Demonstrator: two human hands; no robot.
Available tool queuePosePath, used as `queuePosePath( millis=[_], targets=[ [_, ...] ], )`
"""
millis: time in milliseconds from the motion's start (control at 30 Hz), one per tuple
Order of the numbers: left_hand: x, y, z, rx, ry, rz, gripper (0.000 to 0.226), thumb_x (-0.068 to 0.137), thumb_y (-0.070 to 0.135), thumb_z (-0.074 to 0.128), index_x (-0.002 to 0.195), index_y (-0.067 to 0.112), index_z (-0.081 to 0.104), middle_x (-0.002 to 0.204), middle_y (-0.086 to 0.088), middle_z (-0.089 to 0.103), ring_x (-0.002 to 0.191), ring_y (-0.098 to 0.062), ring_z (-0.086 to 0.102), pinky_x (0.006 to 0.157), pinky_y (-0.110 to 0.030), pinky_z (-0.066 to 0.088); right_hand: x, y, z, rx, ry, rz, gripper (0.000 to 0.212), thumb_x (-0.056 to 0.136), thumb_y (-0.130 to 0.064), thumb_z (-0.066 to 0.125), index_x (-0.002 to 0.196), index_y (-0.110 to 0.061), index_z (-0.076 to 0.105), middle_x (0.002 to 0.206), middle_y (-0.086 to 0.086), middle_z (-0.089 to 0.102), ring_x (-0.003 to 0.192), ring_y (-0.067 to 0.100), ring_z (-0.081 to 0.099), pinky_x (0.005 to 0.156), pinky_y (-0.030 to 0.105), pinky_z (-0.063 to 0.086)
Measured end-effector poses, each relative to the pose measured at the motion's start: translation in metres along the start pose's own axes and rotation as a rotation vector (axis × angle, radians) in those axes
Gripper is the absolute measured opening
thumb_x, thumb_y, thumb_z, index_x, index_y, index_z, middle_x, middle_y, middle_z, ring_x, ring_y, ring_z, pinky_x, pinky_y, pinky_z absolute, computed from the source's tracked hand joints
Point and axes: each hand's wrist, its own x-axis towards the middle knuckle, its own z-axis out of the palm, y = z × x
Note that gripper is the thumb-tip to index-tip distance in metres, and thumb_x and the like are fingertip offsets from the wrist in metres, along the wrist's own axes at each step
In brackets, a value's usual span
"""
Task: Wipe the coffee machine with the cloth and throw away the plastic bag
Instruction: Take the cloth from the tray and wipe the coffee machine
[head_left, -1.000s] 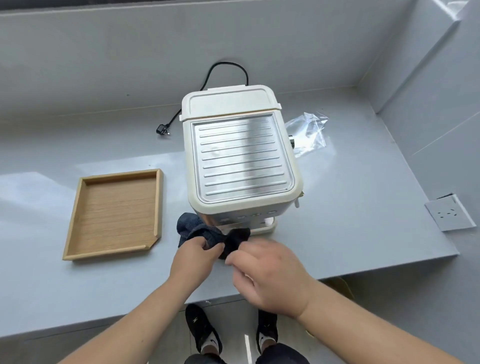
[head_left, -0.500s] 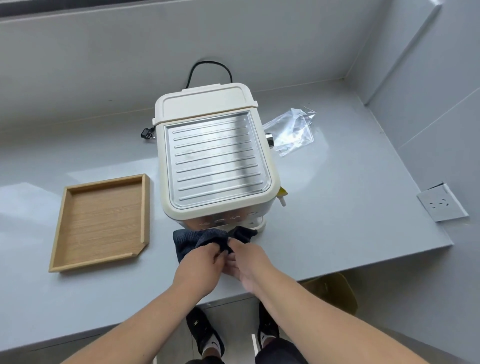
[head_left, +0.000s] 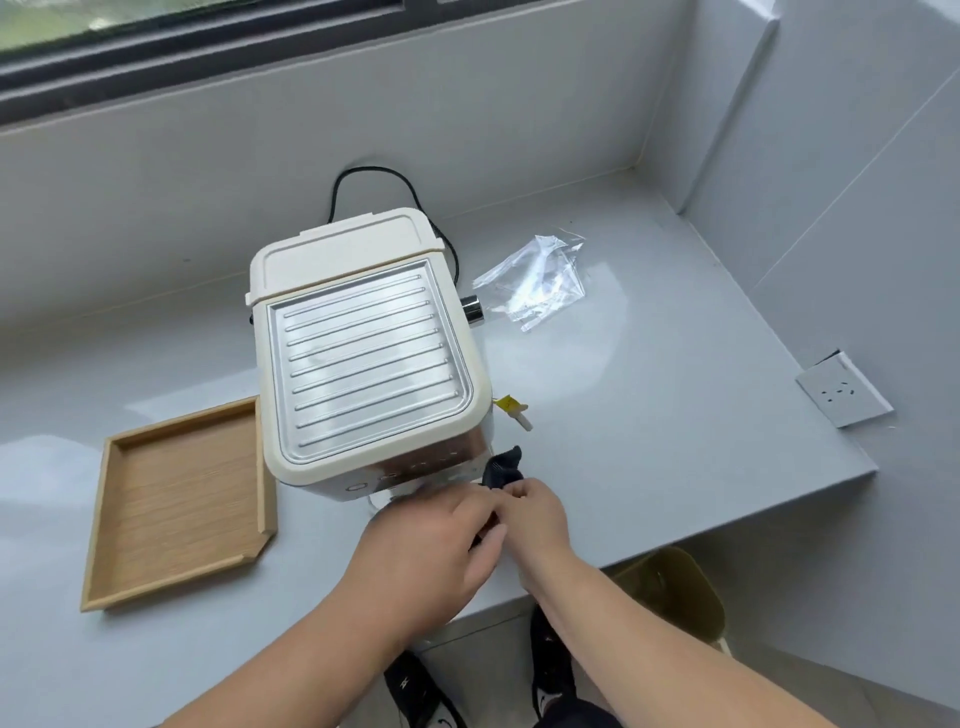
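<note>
A cream coffee machine (head_left: 363, 358) with a ribbed metal top stands on the grey counter (head_left: 649, 415). My left hand (head_left: 431, 551) and my right hand (head_left: 535, 514) meet just in front of its lower front right corner. Both pinch a dark cloth (head_left: 501, 467), bunched small, with only a tuft showing above my right fingers. The rest of the cloth is hidden under my hands. A crumpled clear plastic bag (head_left: 537, 283) lies on the counter to the right of the machine, behind its chrome knob (head_left: 471, 307).
An empty wooden tray (head_left: 176, 499) lies left of the machine. The black power cord (head_left: 374, 182) loops behind it. A wall socket (head_left: 841, 389) is at the right. A yellowish bin (head_left: 670, 587) stands on the floor below the counter's front edge, beside my shoes.
The cloth has been gathered from a spread patch into a small bunch, and both hands have shifted right along the machine's front. The view has tilted up and now shows a window.
</note>
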Motion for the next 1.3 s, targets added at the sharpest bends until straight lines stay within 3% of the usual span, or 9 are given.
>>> queuePosePath(
  millis=[100,200,300,400,500,667,900,1067,1300],
  targets=[
    [0.010,0.012,-0.014,-0.048,0.171,0.111,0.028,0.094,0.035,0.066,0.118,0.024,0.073,0.124,0.007,0.074,0.100,-0.020,0.074,0.071,-0.035,0.063,0.006,0.001,-0.012,0.049,0.028,-0.015,0.007,0.088,-0.021,0.063,0.089,-0.014,0.065,0.091,0.010,0.073,0.080,0.024,0.069,0.064,0.035,0.058],
    [0.023,0.020,-0.027,-0.036,0.281,0.275,0.027,0.093,0.023,0.072,0.119,0.016,0.075,0.129,-0.002,0.072,0.113,-0.024,0.070,0.093,-0.035,0.059,0.012,-0.004,-0.019,0.188,-0.040,0.041,0.034,0.078,-0.034,0.057,0.100,-0.012,0.068,0.098,0.014,0.073,0.094,0.032,0.072,0.084,0.049,0.063],
    [0.035,0.023,-0.046,-0.001,0.376,0.369,0.023,0.097,0.021,0.068,0.116,0.012,0.076,0.128,-0.004,0.072,0.122,-0.026,0.066,0.106,-0.040,0.051,0.018,-0.010,-0.026,0.181,-0.024,0.025,0.035,0.077,-0.039,0.057,0.099,-0.015,0.070,0.095,0.010,0.075,0.087,0.026,0.073,0.063,0.033,0.061],
    [0.047,0.016,-0.069,0.012,0.442,0.276,0.024,0.097,0.029,0.067,0.116,0.016,0.076,0.133,-0.001,0.071,0.131,-0.025,0.062,0.111,-0.047,0.047,0.031,-0.012,-0.032,0.038,0.045,-0.074,0.007,0.092,-0.025,0.064,0.092,-0.019,0.068,0.090,0.007,0.075,0.078,0.024,0.074,0.059,0.036,0.063],
    [0.063,-0.003,-0.090,-0.005,0.366,-0.012,0.043,0.094,0.049,0.061,0.128,0.024,0.070,0.146,0.002,0.062,0.141,-0.022,0.048,0.124,-0.039,0.030,0.046,-0.017,-0.035,0.009,0.023,-0.085,0.004,0.093,-0.021,0.066,0.092,-0.019,0.070,0.091,0.010,0.075,0.083,0.034,0.075,0.073,0.052,0.064],
    [0.086,-0.052,-0.107,-0.007,0.148,-0.375,0.075,0.086,0.078,0.043,0.147,0.036,0.052,0.167,0.006,0.036,0.158,-0.021,0.021,0.127,-0.053,0.018,0.067,-0.029,-0.043,0.002,-0.045,-0.090,0.009,0.091,-0.020,0.068,0.086,-0.022,0.074,0.090,0.009,0.075,0.085,0.031,0.074,0.072,0.048,0.066],
    [0.087,-0.062,-0.100,-0.003,0.145,-0.389,0.076,0.086,0.080,0.039,0.150,0.039,0.044,0.170,0.009,0.031,0.159,-0.020,0.017,0.127,-0.055,0.017,0.094,-0.061,-0.036,0.225,-0.224,0.038,0.025,0.095,-0.019,0.066,0.101,0.004,0.072,0.084,0.010,0.066,0.079,0.025,0.059,0.078,0.042,0.055],
    [0.087,-0.064,-0.098,0.006,0.161,-0.383,0.074,0.086,0.079,0.040,0.148,0.040,0.046,0.169,0.008,0.032,0.158,-0.019,0.017,0.128,-0.052,0.017,0.097,-0.082,-0.040,0.022,-0.347,-0.056,0.011,0.091,-0.026,0.075,0.097,-0.017,0.074,0.101,0.002,0.074,0.090,0.019,0.066,0.079,0.034,0.056],
    [0.087,-0.065,-0.096,0.002,0.157,-0.389,0.076,0.085,0.081,0.038,0.150,0.042,0.044,0.170,0.011,0.029,0.159,-0.018,0.014,0.128,-0.054,0.015,0.100,-0.094,-0.037,-0.202,-0.378,-0.012,0.037,0.087,-0.023,0.073,0.123,-0.029,0.070,0.113,0.003,0.070,0.097,0.022,0.065,0.067,0.033,0.057]
  ],
)
